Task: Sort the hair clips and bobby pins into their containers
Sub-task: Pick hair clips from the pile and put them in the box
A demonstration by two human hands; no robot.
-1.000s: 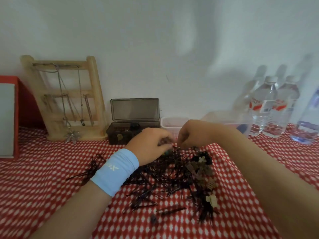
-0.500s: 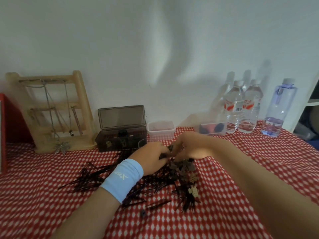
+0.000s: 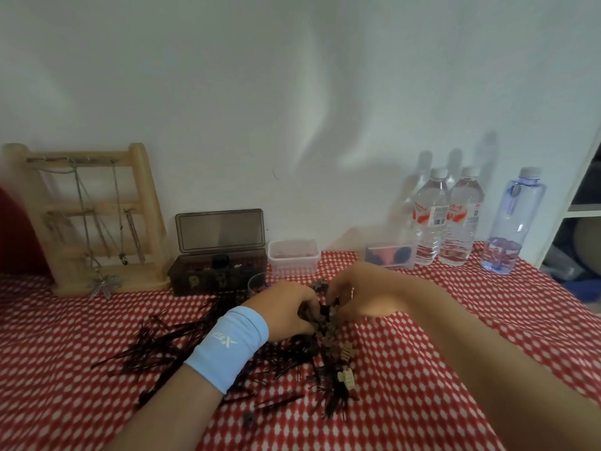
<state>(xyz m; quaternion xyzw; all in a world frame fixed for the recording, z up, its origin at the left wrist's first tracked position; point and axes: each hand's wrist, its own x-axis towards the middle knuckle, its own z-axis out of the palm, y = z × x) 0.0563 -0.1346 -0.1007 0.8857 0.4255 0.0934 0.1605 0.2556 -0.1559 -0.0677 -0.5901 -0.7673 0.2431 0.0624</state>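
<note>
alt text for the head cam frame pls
Left hand and right hand pinch clips atop a pile of bobby pins on a red checked cloth. Behind: open dark box, clear tub, bottles.

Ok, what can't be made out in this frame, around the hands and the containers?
Head view throughout.
What the left hand and right hand hold, if anything: curled fingers meet over the pile and hide it.
Dark box contents: tinted walls, blur.
Glass cup: mostly behind the left hand.
Clear tub by the bottles: blurred dark and pink shapes.
Red object: cut off by the left edge.
</note>
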